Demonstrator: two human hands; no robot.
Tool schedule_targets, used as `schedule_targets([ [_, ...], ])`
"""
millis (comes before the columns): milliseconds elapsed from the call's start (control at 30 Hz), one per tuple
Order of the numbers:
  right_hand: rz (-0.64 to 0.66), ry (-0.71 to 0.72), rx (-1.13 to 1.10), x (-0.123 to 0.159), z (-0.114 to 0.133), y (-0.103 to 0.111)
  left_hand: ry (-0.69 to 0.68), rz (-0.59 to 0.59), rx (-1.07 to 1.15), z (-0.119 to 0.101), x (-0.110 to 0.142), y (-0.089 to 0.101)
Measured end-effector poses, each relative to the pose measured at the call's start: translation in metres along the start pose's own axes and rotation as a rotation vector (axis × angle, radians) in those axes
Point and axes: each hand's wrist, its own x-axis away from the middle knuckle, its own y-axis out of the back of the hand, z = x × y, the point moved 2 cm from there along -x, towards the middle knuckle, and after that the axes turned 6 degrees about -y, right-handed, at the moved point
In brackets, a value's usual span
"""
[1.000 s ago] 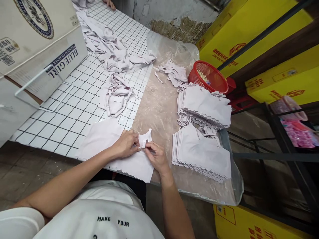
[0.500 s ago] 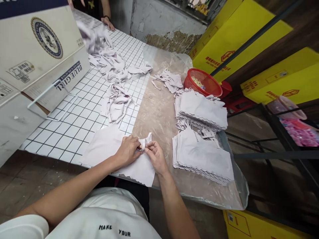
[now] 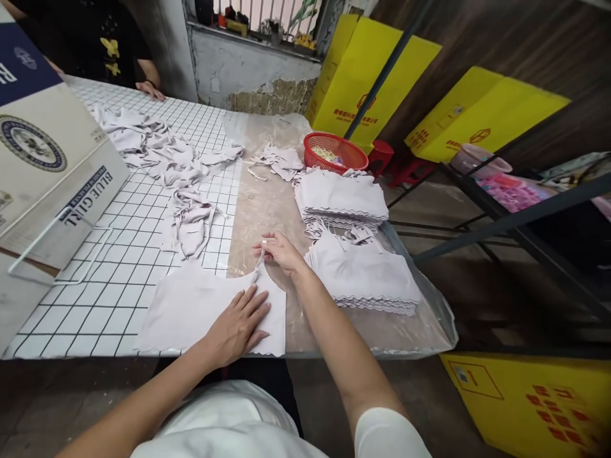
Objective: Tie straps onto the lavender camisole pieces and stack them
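A pale lilac camisole top (image 3: 186, 305) with a scalloped hem lies spread at the table's near edge. My left hand (image 3: 238, 324) rests on it palm down, fingers stretched out, just below its neckline. Beyond it, my right hand (image 3: 281, 253) pinches the camisole's thin strap (image 3: 260, 259) and holds it drawn out, away from me. Part of the strap is hidden by my fingers. To the right sit two neat stacks of matching tops, the nearer stack (image 3: 367, 273) close to my right forearm and the farther stack (image 3: 344, 197) behind it.
Crumpled tops (image 3: 162, 152) lie on the checked tablecloth (image 3: 114, 261). A cardboard box (image 3: 52, 172) with a white wire handle stands left. A red basket (image 3: 337, 149) is behind the stacks. A metal rack (image 3: 515, 216) and yellow boxes (image 3: 372, 70) flank the right. A person's hand (image 3: 151, 90) rests at the far edge.
My right hand has moved away from my left, drawing out the strap. My left hand has let go of the strap and flattened on the camisole. The view has swung right.
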Motion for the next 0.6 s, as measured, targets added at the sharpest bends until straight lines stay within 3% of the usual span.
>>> schedule_targets([
  [133,-0.106,0.091,0.465,-0.028,-0.004,0.003,0.003,0.094,-0.042,0.003,-0.002,-0.004],
  [367,-0.207,0.159,0.752,-0.040,0.010,0.004,0.005,0.170,0.055,-0.001,-0.006,0.001],
  [467,-0.315,0.118,0.833,-0.046,0.018,0.003,0.034,0.075,0.138,0.014,-0.005,0.019],
  [600,-0.363,0.087,0.836,-0.061,0.028,-0.029,0.358,-0.243,0.057,0.072,0.009,0.058],
])
